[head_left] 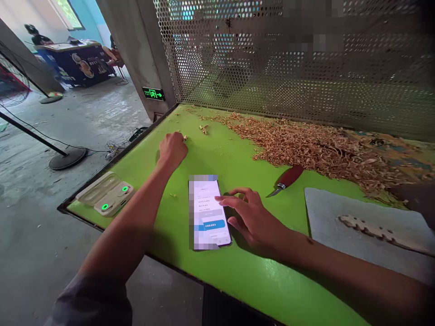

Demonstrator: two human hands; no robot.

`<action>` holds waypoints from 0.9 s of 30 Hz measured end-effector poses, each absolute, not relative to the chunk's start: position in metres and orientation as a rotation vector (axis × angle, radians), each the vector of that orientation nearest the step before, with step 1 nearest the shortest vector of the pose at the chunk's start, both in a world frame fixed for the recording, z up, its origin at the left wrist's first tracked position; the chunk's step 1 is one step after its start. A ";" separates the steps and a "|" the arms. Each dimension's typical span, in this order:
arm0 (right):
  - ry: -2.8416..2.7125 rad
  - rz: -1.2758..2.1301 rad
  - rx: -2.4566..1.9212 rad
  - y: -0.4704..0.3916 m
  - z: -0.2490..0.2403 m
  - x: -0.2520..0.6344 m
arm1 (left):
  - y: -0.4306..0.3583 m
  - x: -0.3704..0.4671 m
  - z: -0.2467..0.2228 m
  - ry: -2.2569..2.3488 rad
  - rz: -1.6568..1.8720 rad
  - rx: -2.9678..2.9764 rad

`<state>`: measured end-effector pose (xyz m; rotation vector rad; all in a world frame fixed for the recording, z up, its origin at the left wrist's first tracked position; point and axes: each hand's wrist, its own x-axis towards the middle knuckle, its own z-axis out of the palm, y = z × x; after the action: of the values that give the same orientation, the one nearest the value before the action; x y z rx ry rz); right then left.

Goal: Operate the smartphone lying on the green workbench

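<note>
A lit phone (210, 213) lies flat on the green tabletop (272, 276). My right hand (253, 217) is at its right edge, fingers apart and bent, one fingertip at the screen. Beyond the phone, to the left, my left hand (173, 148) rests on the table with its fingers curled under; a small pale bit shows beside them, and whether they hold anything is hidden. A knife with a red handle (291, 176) lies right of the phone, beside the wood shavings (306, 142). At the right, a carved wooden piece (377, 230) lies on a grey sheet (322, 208).
An open earphone case (113, 199) with green lights sits at the table's left corner. Perforated metal panelling (238, 68) stands along the back edge. Stands with round bases (68, 159) and cables are on the floor at left. People sit at a distant blue table (78, 65).
</note>
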<state>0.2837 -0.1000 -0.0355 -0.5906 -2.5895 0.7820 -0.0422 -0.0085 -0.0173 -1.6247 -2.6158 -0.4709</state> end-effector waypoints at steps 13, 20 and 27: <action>-2.606 0.741 -0.605 -0.100 -0.038 0.283 | -0.004 -0.065 -0.024 -2.654 -0.486 -1.518; -2.594 0.732 -0.565 -0.099 -0.038 0.283 | 0.000 -0.069 -0.027 -2.623 -0.495 -1.536; -2.653 0.636 -0.482 -0.099 -0.036 0.279 | 0.004 -0.067 -0.027 -2.608 -0.357 -1.657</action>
<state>0.2786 -0.0994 -0.0359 -0.4816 -2.6528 0.6357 -0.0672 0.0038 -0.0271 -1.6565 -2.6077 -0.3571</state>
